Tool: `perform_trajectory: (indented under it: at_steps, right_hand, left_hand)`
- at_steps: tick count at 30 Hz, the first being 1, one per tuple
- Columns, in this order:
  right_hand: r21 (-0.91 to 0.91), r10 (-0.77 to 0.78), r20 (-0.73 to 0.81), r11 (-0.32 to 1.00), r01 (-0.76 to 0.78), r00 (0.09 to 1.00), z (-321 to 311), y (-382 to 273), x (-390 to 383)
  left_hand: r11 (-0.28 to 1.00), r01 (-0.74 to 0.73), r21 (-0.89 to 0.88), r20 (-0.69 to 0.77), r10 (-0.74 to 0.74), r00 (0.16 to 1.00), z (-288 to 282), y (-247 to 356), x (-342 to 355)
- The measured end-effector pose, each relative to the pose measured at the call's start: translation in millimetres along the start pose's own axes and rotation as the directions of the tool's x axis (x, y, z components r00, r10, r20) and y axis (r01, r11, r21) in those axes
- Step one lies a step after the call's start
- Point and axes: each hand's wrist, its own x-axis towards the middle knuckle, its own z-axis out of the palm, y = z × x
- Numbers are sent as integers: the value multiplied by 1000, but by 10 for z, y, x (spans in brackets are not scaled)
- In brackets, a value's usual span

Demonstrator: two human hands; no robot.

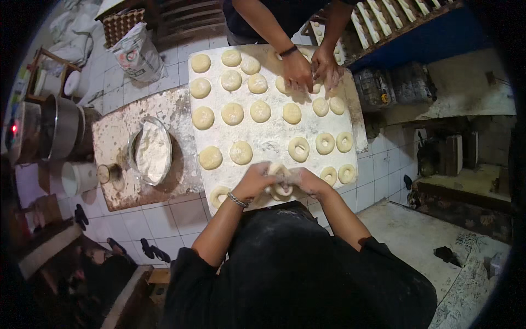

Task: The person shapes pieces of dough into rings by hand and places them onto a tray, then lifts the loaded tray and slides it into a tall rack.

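Note:
Between my hands, near the front edge of the floured white board [268,147], is a dough ring [280,189]. My left hand [258,180] closes on its left side, the wrist wearing a metal bracelet. From the right, my right hand [307,181] grips the same ring, its fingertips partly hidden by the dough. Shaped rings, such as one dough ring [299,149], lie ahead and to the right. Round flat dough pieces [232,113] sit in rows on the left and middle. Another dough ring [220,196] lies left of my left forearm.
Across the board, a co-worker's hands [312,68] handle dough. A metal bowl of flour [153,152] stands on a worn table [118,186] at left, beside a small tin [109,173]. Beyond are a flour sack [138,54] and egg trays [121,26]. Racked dough trays [383,19] stand far right.

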Motion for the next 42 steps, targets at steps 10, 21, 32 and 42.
perform_trajectory:
  at_steps: [10, 21, 32, 42]
  right_hand:
    - [-526, -396, -401, 838, 146, 826, -395, -199, 470]
    - [-946, -567, 29, 250, 205, 823, -518, -223, 833]
    - [-93, -485, 302, 842, 532, 821, -118, 25, 199]
    - [-175, -336, 411, 883, 435, 848, 649, 576, -486]
  left_hand:
    - [983, -70, 167, -576, 155, 802, 104, -495, 164]
    - [365, 292, 884, -467, 675, 571, -425, -247, 214]
    - [958, -60, 280, -688, 243, 684, 566, -322, -572]
    - [992, -61, 112, -710, 123, 693, 1160, -1172, -1588]
